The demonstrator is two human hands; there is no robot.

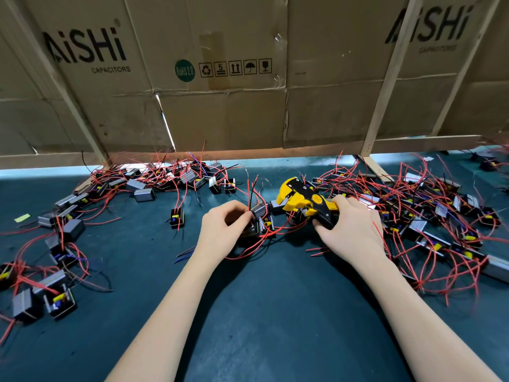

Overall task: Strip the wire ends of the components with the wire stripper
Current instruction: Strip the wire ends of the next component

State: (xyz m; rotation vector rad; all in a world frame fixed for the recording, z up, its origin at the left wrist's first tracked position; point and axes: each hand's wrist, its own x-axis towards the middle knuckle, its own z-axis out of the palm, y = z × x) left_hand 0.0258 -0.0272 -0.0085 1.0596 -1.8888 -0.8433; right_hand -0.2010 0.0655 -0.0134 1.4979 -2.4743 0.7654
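Two bare hands work at the middle of a dark green tabletop (261, 312). The left hand (223, 230) has its fingers curled round one small black component (261, 221), pinching it where its red wires (252, 194) rise; two wires stand up from it, one red and one dark. The right hand (349, 230) holds the single wire stripper (305, 199), a yellow-and-black tool, its grip closed round the handles while the tool's head points left toward the held component and lies just beside it.

Components lie in three loose heaps. One heap (176, 175) sits at the far left-centre, tangled with red leads and a few blue ones. A second, larger heap (429, 216) spreads to the right of the right hand, touching the wrist with its wires. A third scatter (55, 244) runs down the left edge; there are too many pieces in each to count surely. One component (177, 217) stands alone between the left heap and the left hand.

One yellow scrap of tape (22, 217) lies at the far left. Behind the tabletop stands a cardboard wall (220, 106) printed "AiSHi CAPACITORS" twice, braced by three pale wooden battens (385, 86).
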